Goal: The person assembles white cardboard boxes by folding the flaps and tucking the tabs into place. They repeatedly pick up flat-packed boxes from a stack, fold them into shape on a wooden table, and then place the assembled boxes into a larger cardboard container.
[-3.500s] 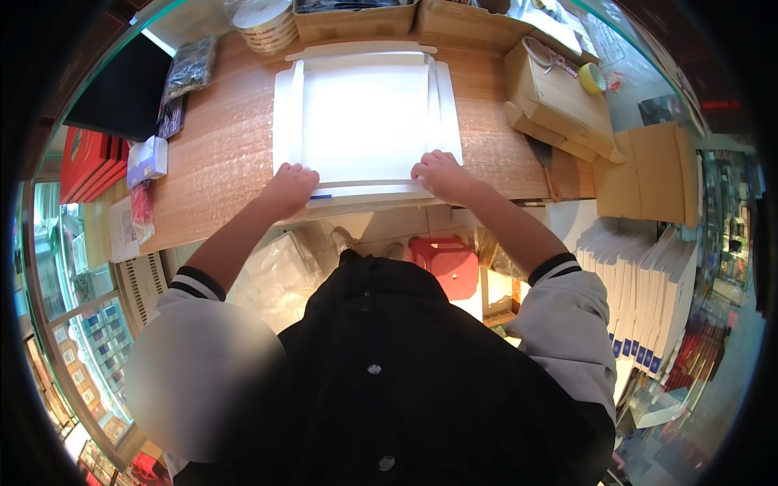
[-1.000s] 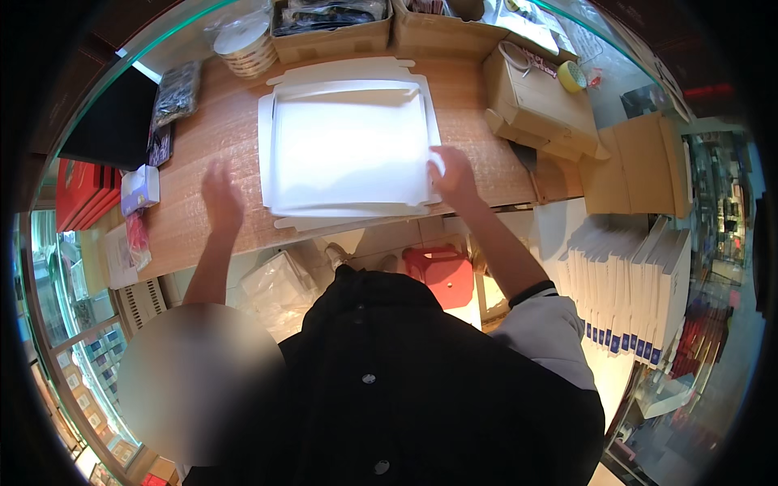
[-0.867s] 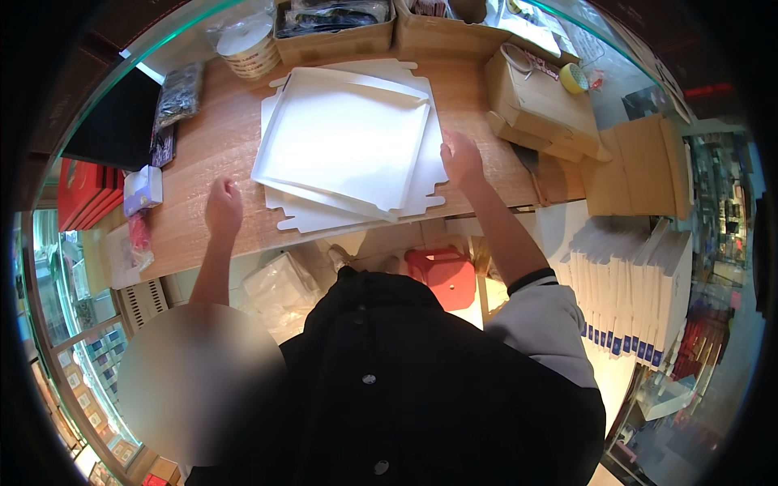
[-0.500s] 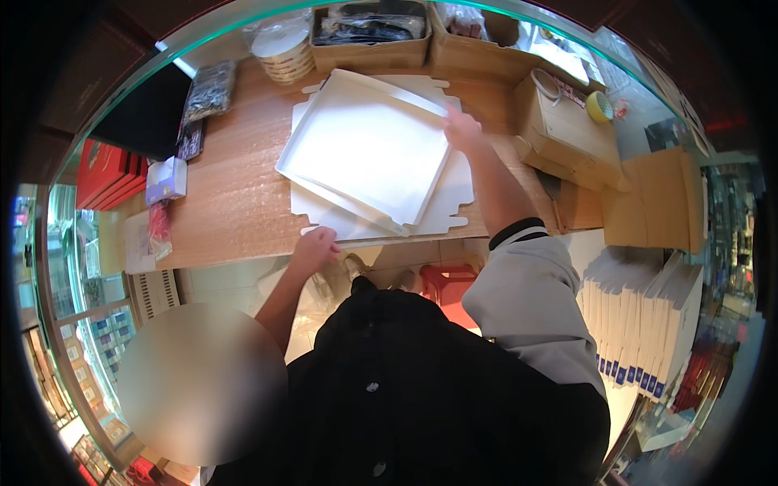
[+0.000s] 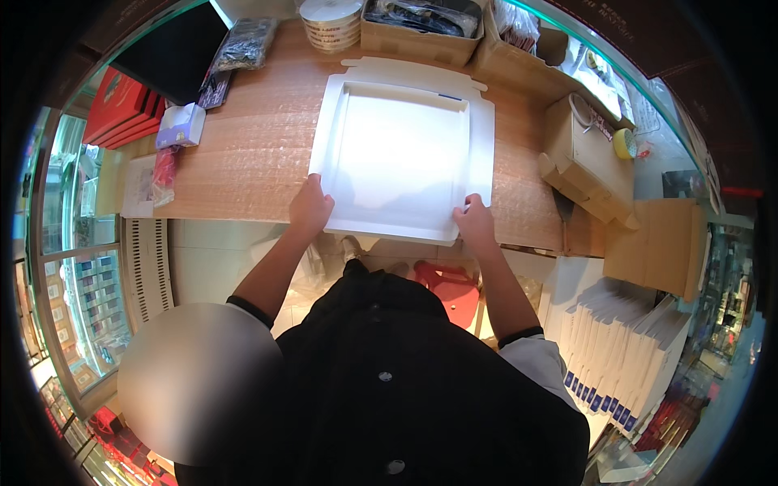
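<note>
A shallow white card tray (image 5: 405,154) with low raised walls lies on the wooden table, its near edge toward me. Under and around it shows a flat white card sheet (image 5: 483,154) with notched tabs at the far end. My left hand (image 5: 311,206) is closed at the near left corner of the white card, thumb toward the tray. At the near right corner my right hand (image 5: 475,221) has its fingers pinched on the card tray's edge. Which layer each hand grips is partly hidden by the fingers.
On the table's right stands a brown cardboard box (image 5: 587,154) with a yellow tape roll (image 5: 624,144). Stacked white discs (image 5: 331,24) and an open carton (image 5: 421,36) sit at the back. A tissue box (image 5: 181,125) is left. Below are a red stool (image 5: 450,292) and upright white cartons (image 5: 620,348).
The tray has turned from slanted to nearly square with the sheet beneath it. My right hand has come from the far right corner to the near one; my left hand now grips the near left corner.
</note>
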`<state>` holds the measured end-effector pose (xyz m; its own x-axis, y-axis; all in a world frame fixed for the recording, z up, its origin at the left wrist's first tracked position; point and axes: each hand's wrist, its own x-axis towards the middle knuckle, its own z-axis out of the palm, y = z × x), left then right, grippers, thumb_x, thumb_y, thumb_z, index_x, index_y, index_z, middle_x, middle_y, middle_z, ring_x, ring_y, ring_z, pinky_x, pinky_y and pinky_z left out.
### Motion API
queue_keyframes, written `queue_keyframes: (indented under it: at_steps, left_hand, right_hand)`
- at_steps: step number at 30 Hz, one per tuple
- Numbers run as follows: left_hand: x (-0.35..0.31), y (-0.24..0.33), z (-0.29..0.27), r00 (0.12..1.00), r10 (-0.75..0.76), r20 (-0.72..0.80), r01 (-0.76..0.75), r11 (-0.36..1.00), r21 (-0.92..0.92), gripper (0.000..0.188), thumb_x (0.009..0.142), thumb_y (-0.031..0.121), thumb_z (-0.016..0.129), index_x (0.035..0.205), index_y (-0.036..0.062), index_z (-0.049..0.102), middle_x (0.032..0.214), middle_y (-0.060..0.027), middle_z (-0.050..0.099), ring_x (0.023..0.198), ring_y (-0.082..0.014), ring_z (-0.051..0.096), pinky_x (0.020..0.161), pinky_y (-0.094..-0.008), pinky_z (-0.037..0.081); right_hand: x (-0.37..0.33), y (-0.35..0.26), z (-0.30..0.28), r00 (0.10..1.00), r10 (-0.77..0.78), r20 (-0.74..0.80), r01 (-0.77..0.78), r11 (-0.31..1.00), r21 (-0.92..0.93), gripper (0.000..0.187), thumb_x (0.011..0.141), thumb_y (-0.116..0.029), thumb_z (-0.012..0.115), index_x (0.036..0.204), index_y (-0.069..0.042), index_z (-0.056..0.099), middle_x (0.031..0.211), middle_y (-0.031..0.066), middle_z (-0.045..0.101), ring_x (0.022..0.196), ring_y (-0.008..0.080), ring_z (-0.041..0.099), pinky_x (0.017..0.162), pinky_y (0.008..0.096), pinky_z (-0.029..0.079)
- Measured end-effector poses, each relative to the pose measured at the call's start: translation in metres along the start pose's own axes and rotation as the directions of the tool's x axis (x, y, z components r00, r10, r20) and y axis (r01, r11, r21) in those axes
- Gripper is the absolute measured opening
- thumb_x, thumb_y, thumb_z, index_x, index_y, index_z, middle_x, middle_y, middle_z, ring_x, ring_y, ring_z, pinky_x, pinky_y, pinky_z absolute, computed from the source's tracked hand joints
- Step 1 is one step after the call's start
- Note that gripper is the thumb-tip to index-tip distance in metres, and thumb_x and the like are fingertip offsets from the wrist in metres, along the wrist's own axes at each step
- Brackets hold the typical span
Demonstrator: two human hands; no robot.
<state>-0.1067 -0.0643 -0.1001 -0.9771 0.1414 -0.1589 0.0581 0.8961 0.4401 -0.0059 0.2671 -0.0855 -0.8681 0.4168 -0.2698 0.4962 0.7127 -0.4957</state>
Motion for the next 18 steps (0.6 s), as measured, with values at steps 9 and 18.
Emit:
queue_keyframes:
  at_steps: [9,18]
  left_hand:
    - [-0.001,-0.007,-0.031,0.953,0.218,0.209,-0.232,0.972,0.047,0.026,0.085,0.014,0.056,0.11,0.0076,0.053,0.099,-0.0181,0.064,0.088,-0.0355,0.063,0.077,-0.0446,0.05]
    - [0.001,-0.03,-0.049,0.741,0.626,0.241,-0.653,0.756,0.046,0.035,0.079,0.008,0.064,0.112,0.0071,0.055,0.098,-0.0121,0.058,0.093,-0.0337,0.059,0.079,-0.0425,0.049]
  right_hand:
    - [-0.019,0.01,-0.016,0.941,-0.337,0.016,0.337,0.942,0.008,0.014,0.09,-0.013,0.054,0.097,-0.002,0.059,0.083,0.0179,0.064,0.081,0.0389,0.061,0.073,0.0441,0.049]
    - [-0.017,0.038,-0.035,0.725,-0.657,0.206,0.675,0.737,-0.025,0.026,0.082,-0.002,0.06,0.107,-0.005,0.064,0.092,0.0139,0.059,0.087,0.0325,0.058,0.079,0.0389,0.048]
